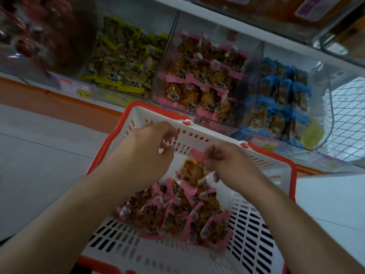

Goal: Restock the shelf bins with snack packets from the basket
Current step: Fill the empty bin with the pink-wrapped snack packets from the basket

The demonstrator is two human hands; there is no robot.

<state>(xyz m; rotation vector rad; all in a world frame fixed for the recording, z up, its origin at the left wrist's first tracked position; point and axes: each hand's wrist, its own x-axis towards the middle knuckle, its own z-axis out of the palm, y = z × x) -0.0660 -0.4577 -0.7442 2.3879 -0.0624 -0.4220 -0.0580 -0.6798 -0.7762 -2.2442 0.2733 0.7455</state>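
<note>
A white slotted basket with a red rim (256, 224) stands on the floor in front of the shelf. A heap of pink-edged snack packets (177, 212) lies in it. My right hand (231, 165) pinches the pink top edge of one such packet (192, 171) and holds it dangling above the heap. My left hand (146, 153) hovers beside it over the basket's far wall, fingers loosely curled, with nothing visibly in them. Behind the basket, a clear shelf bin (207, 76) holds matching pink-edged packets.
A bin of yellow-green packets (126, 62) sits left of the pink bin, and a bin of blue packets (284, 99) sits to its right. Farther left lies a blurred red-packet bin (29, 36). A price tag (79, 89) hangs on the shelf edge. A wire grid (347, 107) is at far right.
</note>
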